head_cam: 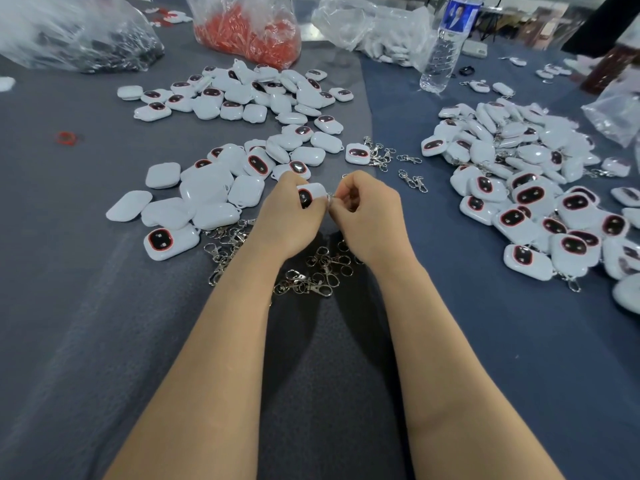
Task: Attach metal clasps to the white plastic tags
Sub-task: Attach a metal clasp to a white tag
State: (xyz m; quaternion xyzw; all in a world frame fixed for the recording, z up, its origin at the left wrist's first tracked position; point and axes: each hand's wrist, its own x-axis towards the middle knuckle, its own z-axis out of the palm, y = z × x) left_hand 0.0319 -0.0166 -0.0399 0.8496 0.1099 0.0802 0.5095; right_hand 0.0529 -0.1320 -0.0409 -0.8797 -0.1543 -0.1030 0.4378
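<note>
My left hand (287, 220) grips a white plastic tag (311, 192) with a black, red-rimmed window, held above the middle of the table. My right hand (367, 211) pinches a small metal clasp (330, 199) right at the tag's right edge, and its fingers hide most of the clasp. Loose metal clasps (311, 275) lie in a heap just below my hands. A pile of plain tags (207, 188) spreads to the left, and a pile of tags with clasps on them (533, 202) lies to the right.
A grey-blue cloth (86, 306) covers the table. At the back stand a bag of red parts (249, 32), a bag of dark parts (86, 43), a clear bag (367, 26) and a water bottle (446, 46). A few more clasps (381, 155) lie mid-table. A small red ring (65, 137) sits far left.
</note>
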